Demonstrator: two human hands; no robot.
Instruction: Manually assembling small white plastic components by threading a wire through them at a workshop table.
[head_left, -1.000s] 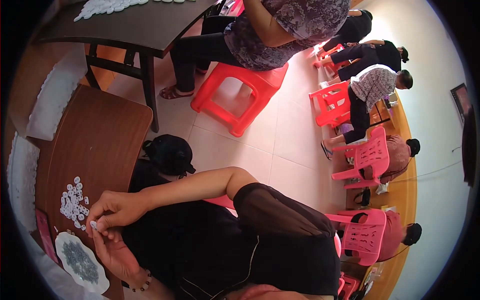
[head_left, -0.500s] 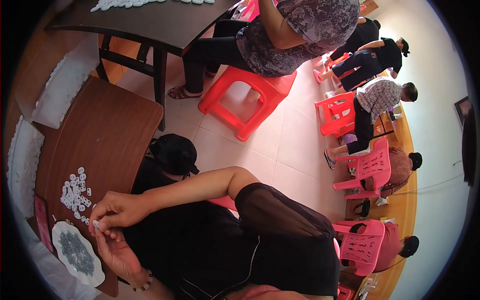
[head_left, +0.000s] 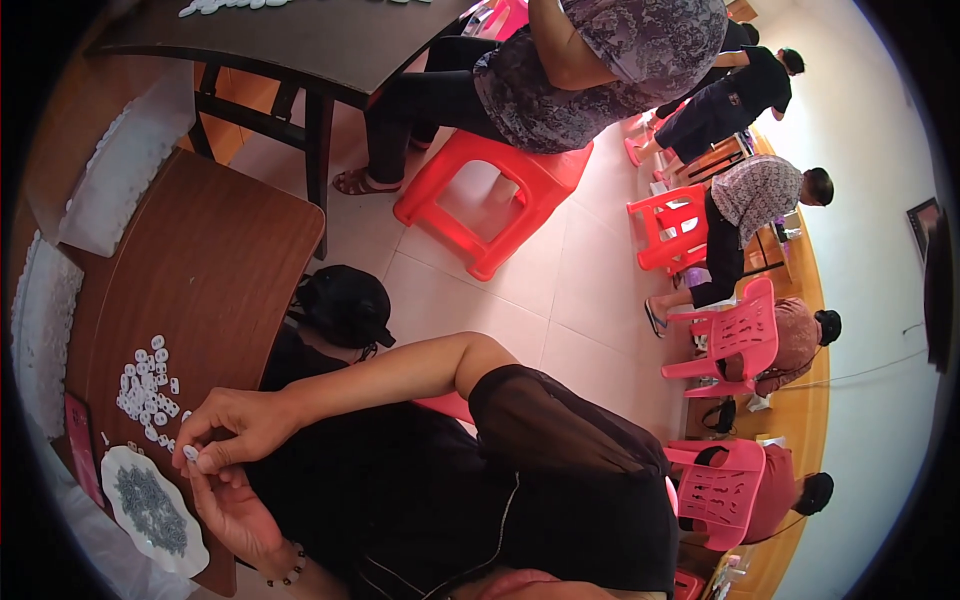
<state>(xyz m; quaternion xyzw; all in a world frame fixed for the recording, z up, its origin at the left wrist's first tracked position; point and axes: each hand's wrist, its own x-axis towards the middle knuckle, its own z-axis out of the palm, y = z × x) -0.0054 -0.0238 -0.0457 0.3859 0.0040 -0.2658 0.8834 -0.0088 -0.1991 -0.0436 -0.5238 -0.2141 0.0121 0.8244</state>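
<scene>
My right hand (head_left: 240, 428) is palm down, its thumb and forefinger pinching a small white oval piece (head_left: 190, 453) with a grey middle. From below, my left hand (head_left: 240, 515), wearing a beaded bracelet (head_left: 290, 568), brings its fingertips up to the same piece. Both hands meet over the edge of a brown wooden table (head_left: 215, 260). Beside them lies a loose pile of similar white pieces (head_left: 145, 390) with dark holes. A white scalloped plate (head_left: 190, 562) close to my left hand holds a heap of tiny grey metallic parts (head_left: 150, 505), too small to name.
A phone-like flat red thing (head_left: 82, 450) lies by the plate. Translucent containers (head_left: 45, 350) of white pieces line the table's far side. A black cap-like thing (head_left: 345, 305) is near the table corner. A person (head_left: 610, 80) sits on a red stool (head_left: 480, 230); others work along a wall bench.
The white piece has turned slightly in my fingers and shows more of its face. My hands barely moved. In the background, a person in black shifted posture.
</scene>
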